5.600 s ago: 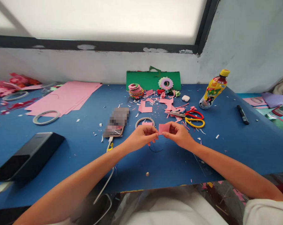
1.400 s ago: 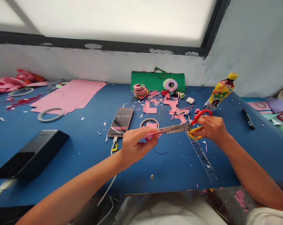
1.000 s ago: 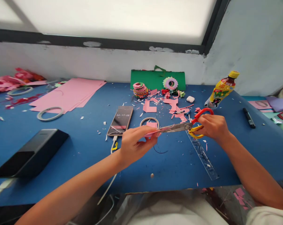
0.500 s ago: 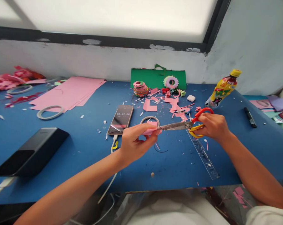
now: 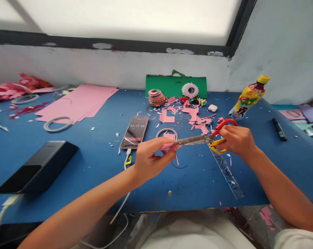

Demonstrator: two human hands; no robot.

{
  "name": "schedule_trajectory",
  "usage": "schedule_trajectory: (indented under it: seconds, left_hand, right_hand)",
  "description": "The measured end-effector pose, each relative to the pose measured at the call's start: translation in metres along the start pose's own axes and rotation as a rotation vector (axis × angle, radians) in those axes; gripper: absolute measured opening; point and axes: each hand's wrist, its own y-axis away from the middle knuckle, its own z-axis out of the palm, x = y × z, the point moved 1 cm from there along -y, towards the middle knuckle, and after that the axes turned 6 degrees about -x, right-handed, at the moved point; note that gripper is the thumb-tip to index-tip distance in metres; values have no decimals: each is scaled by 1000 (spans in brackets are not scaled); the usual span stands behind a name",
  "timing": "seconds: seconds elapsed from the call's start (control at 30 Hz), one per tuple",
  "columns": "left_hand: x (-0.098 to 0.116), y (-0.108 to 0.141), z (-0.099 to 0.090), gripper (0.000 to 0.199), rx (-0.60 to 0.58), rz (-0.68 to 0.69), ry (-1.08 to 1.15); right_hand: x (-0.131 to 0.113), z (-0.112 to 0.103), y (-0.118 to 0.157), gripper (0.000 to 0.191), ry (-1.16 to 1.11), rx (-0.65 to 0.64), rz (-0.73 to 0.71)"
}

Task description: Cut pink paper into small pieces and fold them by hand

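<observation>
In the middle of the head view my left hand [image 5: 152, 157] pinches a small folded piece of pink paper [image 5: 166, 146], partly hidden by the fingers. My right hand [image 5: 236, 138] grips scissors [image 5: 196, 140] with one red and one yellow handle loop. Their blades point left and meet the paper at my left fingertips. Behind the paper lies a roll of tape [image 5: 159, 133]. A clear ruler [image 5: 229, 176] rests on the table below the scissors. Pink paper scraps [image 5: 167, 116] are scattered beyond my hands.
A phone [image 5: 135, 129] with a white cable lies left of my left hand. Farther left are a dark box-shaped device [image 5: 39, 167], another tape roll [image 5: 57, 123] and pink sheets [image 5: 78, 100]. A yellow-capped bottle [image 5: 249, 97] and a black marker [image 5: 279, 129] are at right.
The view has shifted slightly, so most things appear a little farther right. Both hands keep their grips, with the blades still at the pink paper.
</observation>
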Motion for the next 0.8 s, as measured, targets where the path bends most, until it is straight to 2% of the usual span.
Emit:
schedule_trajectory:
  seconds: [0.5, 0.8]
  left_hand:
    - [-4, 3, -1, 9, -2, -27, -9]
    - [1, -1, 0, 3, -2, -50, -30]
  right_hand:
    - [-5, 0, -3, 35, -13, -5, 29]
    - [-5, -3, -3, 23, -13, -74, -12]
